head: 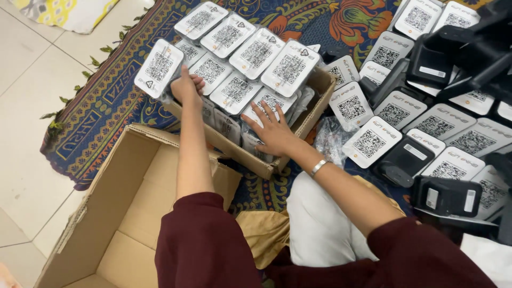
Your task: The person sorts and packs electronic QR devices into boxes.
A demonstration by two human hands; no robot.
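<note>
A shallow cardboard box (320,85) on the patterned rug is packed with several upright white devices in clear wrap, each with a square black-and-white code on its face. My left hand (186,85) is closed around one of these wrapped devices (158,68) at the box's left end. My right hand (272,130) lies flat with fingers spread on the wrapped devices at the near side of the box. A silver bracelet (318,167) is on my right wrist.
A large open cardboard carton (114,213) lies near my left arm. More white code-faced devices (397,109) and black devices (445,194) are spread over the rug on the right. White floor tiles (26,96) lie at left, the rug's edge (69,133) beside them.
</note>
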